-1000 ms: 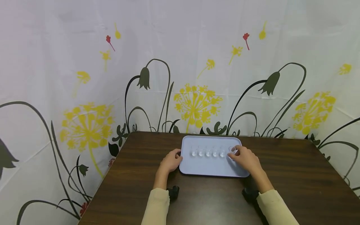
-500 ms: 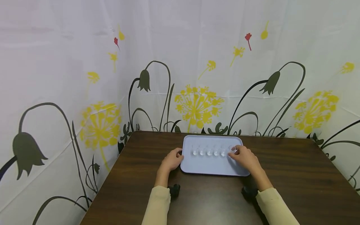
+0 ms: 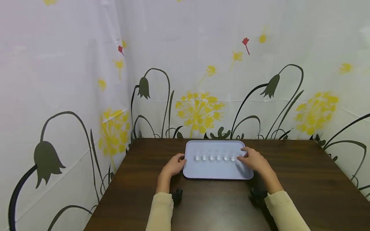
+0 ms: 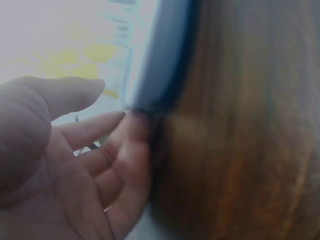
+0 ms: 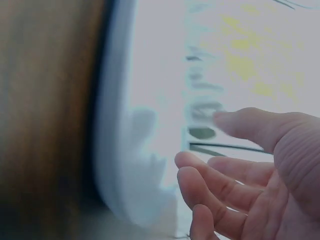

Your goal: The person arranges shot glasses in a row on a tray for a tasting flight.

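A pale blue-lavender rectangular tray [image 3: 214, 170] lies on the dark wooden table. Several small clear cups [image 3: 212, 157] stand on it in one left-to-right row. Beside the tray's left edge is my left hand [image 3: 173, 165]; in the left wrist view its loosely bent fingers [image 4: 131, 130] meet the tray's corner, with the thumb held apart. My right hand [image 3: 255, 160] hovers over the tray's right side, close to the rightmost cup [image 3: 233, 157]. Thumb and fingers there are spread, with nothing between them. The cups are blurred in the right wrist view.
The brown table [image 3: 214, 205] extends around the tray on all sides. Behind it hangs a white cloth [image 3: 185, 48] printed with yellow and grey-green flowers. Black wrist-worn devices [image 3: 177, 195] sit under both forearms.
The right thumb and fingers have let go of the rightmost cup, which now stands upright in line with the others. The left hand stays at the tray's edge. The head view has shifted slightly.
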Demonstrator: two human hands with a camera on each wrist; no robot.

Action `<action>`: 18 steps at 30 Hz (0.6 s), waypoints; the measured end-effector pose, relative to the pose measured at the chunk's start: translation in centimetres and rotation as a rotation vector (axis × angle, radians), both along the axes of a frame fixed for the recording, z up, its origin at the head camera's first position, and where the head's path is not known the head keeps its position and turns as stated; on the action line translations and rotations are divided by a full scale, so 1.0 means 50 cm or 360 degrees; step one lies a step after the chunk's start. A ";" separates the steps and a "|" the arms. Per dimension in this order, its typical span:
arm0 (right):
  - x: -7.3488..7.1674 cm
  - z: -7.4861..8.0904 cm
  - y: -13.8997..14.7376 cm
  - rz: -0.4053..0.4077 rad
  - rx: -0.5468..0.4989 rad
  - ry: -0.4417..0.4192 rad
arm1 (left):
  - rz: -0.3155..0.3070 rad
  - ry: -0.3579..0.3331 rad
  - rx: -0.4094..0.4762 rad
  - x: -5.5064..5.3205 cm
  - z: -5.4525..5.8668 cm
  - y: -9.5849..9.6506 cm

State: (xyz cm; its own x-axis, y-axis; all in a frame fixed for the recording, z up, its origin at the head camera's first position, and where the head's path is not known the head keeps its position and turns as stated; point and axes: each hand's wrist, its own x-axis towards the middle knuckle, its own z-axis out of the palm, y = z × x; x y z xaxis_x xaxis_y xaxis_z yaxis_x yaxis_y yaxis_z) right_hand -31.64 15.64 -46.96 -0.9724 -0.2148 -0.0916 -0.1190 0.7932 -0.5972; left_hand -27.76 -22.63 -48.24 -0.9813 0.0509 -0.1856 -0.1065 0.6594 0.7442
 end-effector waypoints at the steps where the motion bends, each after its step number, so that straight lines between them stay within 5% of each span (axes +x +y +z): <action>1: 0.004 0.008 0.006 -0.0006 -0.0028 0.0000 | -0.0001 0.0007 -0.0033 0.003 0.004 0.000; 5: 0.022 0.042 0.022 0.0015 -0.0118 -0.0007 | 0.0028 0.0053 -0.0222 0.010 0.038 0.002; 10: 0.025 0.091 0.021 0.0100 -0.0132 0.0034 | 0.0044 0.0197 -0.0403 0.002 0.113 -0.002; 18: 0.019 0.139 0.020 0.0134 -0.0094 0.0147 | -0.0119 0.0247 -0.0553 -0.018 0.172 -0.011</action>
